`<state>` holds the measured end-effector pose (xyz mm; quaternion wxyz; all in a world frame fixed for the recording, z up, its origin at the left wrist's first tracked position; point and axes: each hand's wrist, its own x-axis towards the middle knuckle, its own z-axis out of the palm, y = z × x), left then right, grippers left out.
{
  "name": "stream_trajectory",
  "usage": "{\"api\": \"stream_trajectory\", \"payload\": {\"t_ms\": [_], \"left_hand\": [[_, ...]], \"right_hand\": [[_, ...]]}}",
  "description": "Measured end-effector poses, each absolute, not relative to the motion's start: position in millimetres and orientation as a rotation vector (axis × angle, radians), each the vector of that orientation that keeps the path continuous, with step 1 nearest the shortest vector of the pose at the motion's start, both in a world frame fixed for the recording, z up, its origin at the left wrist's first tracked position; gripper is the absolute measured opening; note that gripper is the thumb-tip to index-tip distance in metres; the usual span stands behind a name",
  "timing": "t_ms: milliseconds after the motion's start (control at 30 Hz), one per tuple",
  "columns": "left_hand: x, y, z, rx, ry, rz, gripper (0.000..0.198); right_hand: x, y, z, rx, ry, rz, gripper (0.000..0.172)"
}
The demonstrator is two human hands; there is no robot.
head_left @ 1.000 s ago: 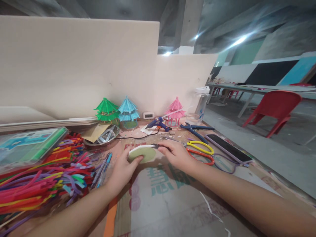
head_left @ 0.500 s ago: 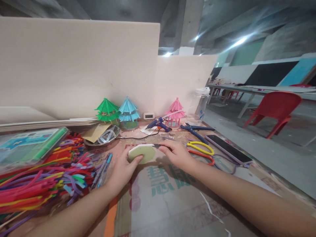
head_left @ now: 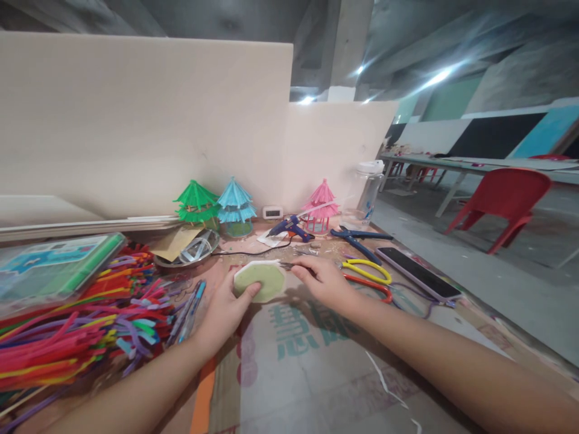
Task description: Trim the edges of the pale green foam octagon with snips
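Note:
My left hand (head_left: 233,301) grips a pale green, many-sided board (head_left: 266,281) with a white edge, its thumb across the green face and its fingers behind. My right hand (head_left: 319,278) is closed on a small dark narrow tool (head_left: 286,265), whose tip meets the board's upper right edge. Most of that tool is hidden in the fingers, so its kind does not show. Both hands are above a printed cardboard sheet (head_left: 307,380). Just right of my right hand lie yellow-handled scissors or pliers (head_left: 368,269) with one orange handle.
Colourful pipe cleaners (head_left: 67,337) and a plastic case (head_left: 54,268) are at left, beside several pens (head_left: 192,310). Behind stand green (head_left: 195,202), blue (head_left: 235,202) and pink (head_left: 323,202) model pavilions, a glue gun (head_left: 292,226) and a bottle (head_left: 368,190). A phone (head_left: 418,271) lies right.
The board has tilted so more of its green face shows, and its edge has turned slightly against the tool's tip. My right hand has barely moved.

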<state>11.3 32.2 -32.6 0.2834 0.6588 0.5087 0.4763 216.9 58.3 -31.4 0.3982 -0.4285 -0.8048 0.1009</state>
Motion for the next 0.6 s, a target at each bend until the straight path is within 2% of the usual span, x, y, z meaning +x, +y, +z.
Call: {"api": "stream_trajectory", "payload": {"t_ms": [467, 600], "left_hand": [[16, 25, -23, 1.726, 1.396, 1.245, 0.031], [17, 26, -23, 1.687, 1.357, 1.250, 0.034]], "right_hand": [[218, 61, -31, -1.065, -2.010, 0.381, 0.025], [219, 65, -29, -1.004, -2.015, 0.547, 0.029]]}}
